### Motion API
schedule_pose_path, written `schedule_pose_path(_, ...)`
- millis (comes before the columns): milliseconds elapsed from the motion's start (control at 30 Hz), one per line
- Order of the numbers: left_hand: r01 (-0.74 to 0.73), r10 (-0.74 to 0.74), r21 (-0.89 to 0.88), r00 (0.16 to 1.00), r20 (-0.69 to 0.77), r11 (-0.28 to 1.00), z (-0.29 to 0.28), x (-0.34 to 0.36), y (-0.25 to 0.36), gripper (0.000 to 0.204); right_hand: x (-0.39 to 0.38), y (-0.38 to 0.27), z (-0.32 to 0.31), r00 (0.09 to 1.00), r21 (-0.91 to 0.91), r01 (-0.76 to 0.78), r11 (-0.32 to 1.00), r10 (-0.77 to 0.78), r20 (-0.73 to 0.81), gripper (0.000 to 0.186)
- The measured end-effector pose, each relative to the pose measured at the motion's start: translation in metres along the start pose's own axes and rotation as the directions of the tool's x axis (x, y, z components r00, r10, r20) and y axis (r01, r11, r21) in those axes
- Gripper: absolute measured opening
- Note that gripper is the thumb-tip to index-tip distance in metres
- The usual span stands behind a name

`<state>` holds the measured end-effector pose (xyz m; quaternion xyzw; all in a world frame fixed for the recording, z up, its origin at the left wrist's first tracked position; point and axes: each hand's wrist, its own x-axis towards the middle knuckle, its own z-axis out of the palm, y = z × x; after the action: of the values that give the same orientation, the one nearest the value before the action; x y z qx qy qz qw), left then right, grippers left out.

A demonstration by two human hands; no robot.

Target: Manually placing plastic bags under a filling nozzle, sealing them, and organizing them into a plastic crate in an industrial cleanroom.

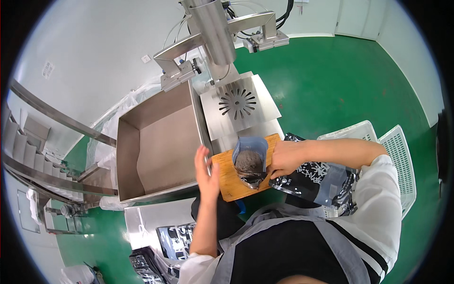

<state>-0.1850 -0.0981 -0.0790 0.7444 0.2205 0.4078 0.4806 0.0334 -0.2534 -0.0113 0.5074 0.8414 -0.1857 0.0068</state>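
An open pouch (248, 158) with grey granular contents stands on a wooden board (228, 184) in front of me. My left hand (206, 177) is just left of the board, fingers apart and holding nothing. My right hand (283, 157) is right beside the standing pouch, fingers closed on the edge of a black printed pouch (309, 182) that lies right of the board under my forearm; part of it is hidden. Behind the board is a steel plate (265, 109) with a slotted round opening, below a steel machine head (213, 33).
A deep steel bin (165, 146) stands at the left, beside steps of a conveyor (21, 146). White plastic crates (395, 175) are at the right. A lower steel surface (142, 217) at bottom left holds dark flat pouches (172, 239). Green floor and white walls surround the station.
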Motion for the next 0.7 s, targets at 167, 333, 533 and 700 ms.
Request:
schedule_pose_path(167, -0.063, 0.195, -0.252, 0.814, 0.547, 0.966, 0.031, 0.123, 0.051, 0.039, -0.003, 0.027, -0.039, 0.994, 0.050, -0.038, 0.998, 0.042, -0.096, 0.032)
schedule_pose_path(333, 0.430, 0.117, -0.306, 0.412, 0.904, 0.849, 0.087, 0.170, 0.040, 0.042, 0.002, 0.080, -0.052, 0.823, 0.155, 0.016, 0.988, 0.075, -0.562, 0.024)
schedule_pose_path(533, 0.442, 0.078, -0.261, 0.391, 0.917, 0.858, 0.106, 0.195, 0.009, 0.042, 0.005, 0.109, -0.050, 0.573, 0.323, -0.022, 0.946, 0.277, -0.771, 0.024)
schedule_pose_path(700, 0.290, 0.069, -0.164, 0.314, 0.947, 0.943, 0.105, 0.230, -0.004, 0.026, 0.019, 0.165, -0.072, 0.373, 0.453, 0.110, 0.885, 0.385, -0.844, 0.038)
